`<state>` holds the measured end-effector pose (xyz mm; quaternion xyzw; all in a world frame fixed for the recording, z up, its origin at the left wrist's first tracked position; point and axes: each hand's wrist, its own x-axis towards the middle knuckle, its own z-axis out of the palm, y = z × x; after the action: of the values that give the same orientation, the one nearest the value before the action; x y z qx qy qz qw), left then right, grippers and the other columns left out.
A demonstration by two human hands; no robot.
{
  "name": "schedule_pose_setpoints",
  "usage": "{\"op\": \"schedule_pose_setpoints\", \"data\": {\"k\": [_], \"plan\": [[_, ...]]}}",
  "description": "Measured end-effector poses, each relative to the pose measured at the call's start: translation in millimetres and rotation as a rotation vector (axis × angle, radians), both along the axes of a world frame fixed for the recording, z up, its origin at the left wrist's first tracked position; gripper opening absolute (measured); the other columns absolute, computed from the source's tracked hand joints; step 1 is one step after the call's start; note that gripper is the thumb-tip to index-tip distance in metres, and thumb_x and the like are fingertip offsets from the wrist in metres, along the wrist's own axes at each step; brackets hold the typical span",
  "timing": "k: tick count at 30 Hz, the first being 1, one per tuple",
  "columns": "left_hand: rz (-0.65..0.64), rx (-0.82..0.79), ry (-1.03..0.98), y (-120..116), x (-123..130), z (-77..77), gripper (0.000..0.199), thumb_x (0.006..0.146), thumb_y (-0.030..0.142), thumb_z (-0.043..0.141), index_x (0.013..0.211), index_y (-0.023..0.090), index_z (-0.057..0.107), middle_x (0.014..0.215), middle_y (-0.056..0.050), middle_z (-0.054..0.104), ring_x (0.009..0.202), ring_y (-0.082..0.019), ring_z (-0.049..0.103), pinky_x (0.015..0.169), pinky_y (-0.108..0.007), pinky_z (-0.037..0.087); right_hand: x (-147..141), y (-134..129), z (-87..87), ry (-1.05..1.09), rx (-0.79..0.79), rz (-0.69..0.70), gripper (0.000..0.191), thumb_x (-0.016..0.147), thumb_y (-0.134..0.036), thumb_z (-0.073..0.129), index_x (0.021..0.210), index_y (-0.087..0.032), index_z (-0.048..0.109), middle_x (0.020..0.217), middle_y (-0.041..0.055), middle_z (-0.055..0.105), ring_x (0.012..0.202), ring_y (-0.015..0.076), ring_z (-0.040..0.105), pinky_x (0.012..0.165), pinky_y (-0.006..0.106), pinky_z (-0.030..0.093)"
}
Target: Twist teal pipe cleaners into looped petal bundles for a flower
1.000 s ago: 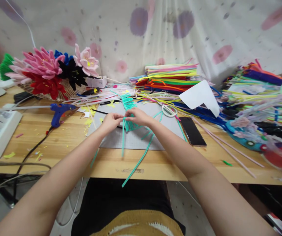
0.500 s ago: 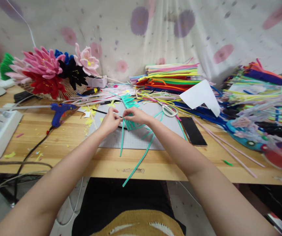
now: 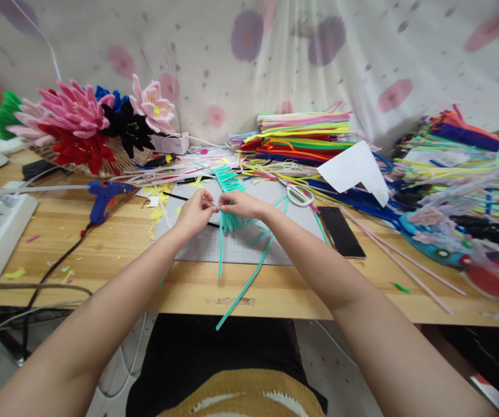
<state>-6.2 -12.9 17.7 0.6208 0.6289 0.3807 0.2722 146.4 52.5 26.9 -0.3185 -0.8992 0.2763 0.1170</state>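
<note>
Over the grey mat (image 3: pixel 197 246), my left hand (image 3: pixel 197 211) and my right hand (image 3: pixel 243 205) meet with their fingertips pinched together. Between them is a teal pipe cleaner piece (image 3: pixel 230 222) made of many short strands side by side, like a fringe. My right fingers press on its upper edge, while the left fingertips close on its left end. One teal strand (image 3: pixel 220 255) hangs down below the fingers. Another longer teal pipe cleaner (image 3: pixel 249 284) runs past the table's front edge. More teal loops (image 3: pixel 229 178) stand just behind my hands.
White-handled scissors (image 3: pixel 300 196) and a black phone (image 3: pixel 342 231) lie to the right. At left rests a blue glue gun (image 3: pixel 101 200) with its cord. Fuzzy flowers (image 3: pixel 75 110) and bundles of coloured pipe cleaners (image 3: pixel 305 136) line the back. White paper (image 3: pixel 356 171) leans nearby.
The hanging teal strand has swung slightly right and now points straight down. My left fingers have curled in a little more; my right hand has barely moved.
</note>
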Motion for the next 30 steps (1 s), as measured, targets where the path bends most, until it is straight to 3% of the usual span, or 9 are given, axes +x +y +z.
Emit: {"op": "schedule_pose_setpoints", "data": {"k": [5,10,21,30], "plan": [[-0.042,0.041,0.271,-7,-1,7.2,0.018,0.071,0.023,0.057,0.088,0.024,0.051,0.080,0.000,0.067,0.075,-0.017,0.060,0.064,-0.028,0.038,1,1,-0.7,0.013,-0.020,0.010,0.012,0.078,-0.020,0.046,0.081,-0.014,0.056,0.075,-0.0005,0.054,0.071,0.0105,0.047,0.066,0.021,0.033],[-0.100,0.170,0.530,-10,-2,2.8,0.026,0.069,0.024,0.061,0.094,0.026,0.057,0.097,-0.002,0.065,0.089,-0.021,0.059,0.070,-0.028,0.038,0,1,2.8,0.030,-0.047,-0.029,0.012,0.078,-0.020,0.045,0.081,-0.013,0.054,0.077,0.0003,0.054,0.072,0.0110,0.046,0.066,0.022,0.033],[-0.018,0.194,0.534,-5,-1,0.6,0.022,0.077,0.043,0.056,0.086,0.023,0.061,0.085,-0.004,0.067,0.076,-0.019,0.059,0.063,-0.026,0.036,-3,-3,0.1,0.051,-0.033,-0.060,0.010,0.076,-0.017,0.046,0.076,-0.014,0.055,0.073,-0.0005,0.055,0.068,0.0106,0.045,0.062,0.021,0.033],[0.039,0.120,0.533,-10,8,5.5,0.027,0.083,0.043,0.045,0.077,0.022,0.061,0.075,-0.005,0.064,0.070,-0.019,0.056,0.056,-0.027,0.028,-2,-9,5.9,0.193,-0.090,-0.130,0.012,0.075,-0.018,0.051,0.087,-0.017,0.048,0.081,0.0001,0.059,0.076,0.0122,0.052,0.070,0.025,0.038]]}}
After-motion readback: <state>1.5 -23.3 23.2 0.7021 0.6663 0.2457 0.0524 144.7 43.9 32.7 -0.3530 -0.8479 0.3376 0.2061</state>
